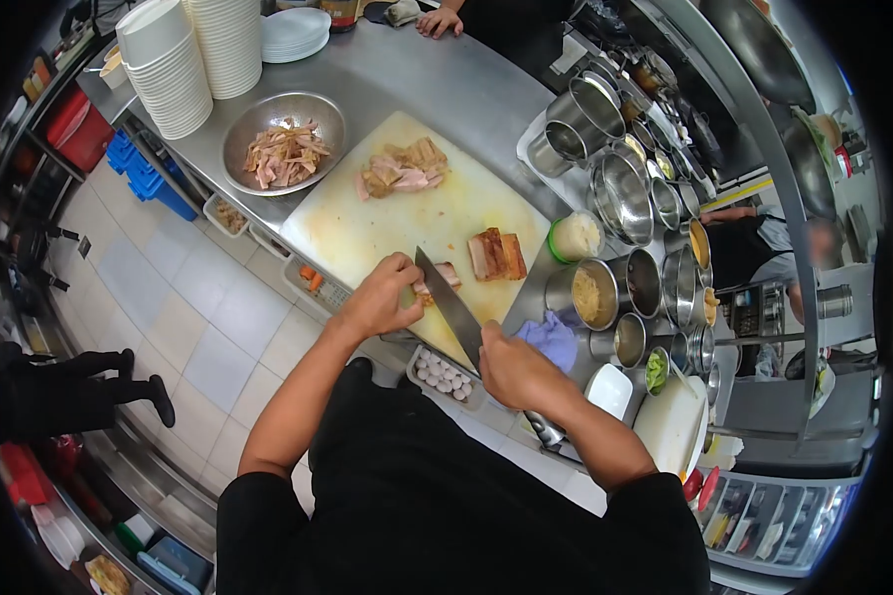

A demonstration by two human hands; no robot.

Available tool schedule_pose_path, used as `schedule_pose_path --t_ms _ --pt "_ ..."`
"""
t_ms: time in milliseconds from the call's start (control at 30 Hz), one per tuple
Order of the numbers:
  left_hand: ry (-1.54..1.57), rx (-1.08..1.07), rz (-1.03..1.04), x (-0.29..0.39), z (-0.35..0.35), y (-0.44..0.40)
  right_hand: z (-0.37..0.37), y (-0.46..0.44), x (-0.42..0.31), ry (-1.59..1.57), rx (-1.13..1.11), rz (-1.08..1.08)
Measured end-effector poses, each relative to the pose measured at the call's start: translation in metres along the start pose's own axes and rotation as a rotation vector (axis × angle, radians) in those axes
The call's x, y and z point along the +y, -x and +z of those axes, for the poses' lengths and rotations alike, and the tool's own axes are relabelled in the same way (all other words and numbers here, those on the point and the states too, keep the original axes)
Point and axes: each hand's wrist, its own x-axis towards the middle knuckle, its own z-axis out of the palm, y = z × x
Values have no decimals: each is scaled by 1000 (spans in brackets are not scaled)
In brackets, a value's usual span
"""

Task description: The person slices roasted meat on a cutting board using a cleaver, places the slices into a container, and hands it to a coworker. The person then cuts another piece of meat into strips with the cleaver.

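Observation:
My right hand [506, 365] is wrapped round the handle of a large knife [448, 305], whose blade lies across a small piece of meat [448, 275] on the white cutting board [337, 233]. Bent fingers of my left hand [385, 296] press on the same meat, left of the blade. To the right on the board are browned meat chunks [496, 255]. Sliced meat [404, 169] is heaped near the board's far side. A steel bowl [332, 119] of cut meat strips [283, 156] stands beyond the board's left edge.
Stacked white bowls [174, 89] and plates [296, 35] stand at the back left. Metal pots [642, 283], a green-rimmed jar [575, 238] and a purple cloth [549, 340] are on the right. A co-worker's hand [440, 22] rests on the far counter edge. Another person [69, 392] is at the left.

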Motion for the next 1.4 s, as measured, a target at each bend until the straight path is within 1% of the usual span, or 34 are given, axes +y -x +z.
schedule_pose_path --t_ms 100,133,167,233,300,367,400,467,500,567,600,667,700,800,867,933,1000,1100,1133,1200,1300,1333,1400 --pt "41 -14 -36 -1 1 -1 14 -24 9 -2 37 -44" --pt "44 -4 -34 -2 2 1 29 -34 13 -1 32 -45" --pt "46 8 -28 -2 3 1 48 -45 17 -1 91 -45" --pt "36 33 -18 -3 4 3 62 -51 20 -33 194 -25" --pt "24 47 7 -4 8 7 58 -43 25 -69 225 -49" --pt "127 49 -35 -7 7 8 46 -33 28 -102 269 -79" --pt "123 47 -29 -1 4 6 40 -23 27 -141 287 -58" --pt "67 109 -47 11 3 3 31 -10 34 -186 306 -34" --pt "68 102 -42 14 7 -1 26 -5 40 -161 357 -43" --pt "-73 151 62 16 16 -10 19 -3 53 -184 371 -55" --pt "-71 147 68 10 23 -13 15 -1 59 -196 378 -62" --pt "-49 17 -34 -1 36 -18 12 -1 63 -124 317 -27" --pt "-48 15 -34 -4 38 -18 12 -1 65 -125 317 -26" --pt "-25 23 -42 -1 38 -18 11 1 67 -108 269 -36" --pt "-92 154 38 7 35 -19 6 5 65 -59 276 -100" --pt "-95 156 38 6 38 -20 3 5 67 -37 270 -125" --pt "-103 162 35 3 40 -23 -4 5 64 17 179 -93" --pt "-85 116 13 2 40 -24 -14 4 57 58 97 -64" --pt "-89 118 19 2 41 -24 -17 1 56 61 91 -64" --pt "-89 119 19 1 42 -23 -22 -6 54 66 4 -48" --pt "-80 116 19 -2 42 -25 -30 -17 42 45 -42 -18" --pt "-76 122 9 -2 42 -25 -23 -26 43 51 -47 -22" --pt "-70 133 -18 1 42 -21 10 -53 58 50 62 -67"
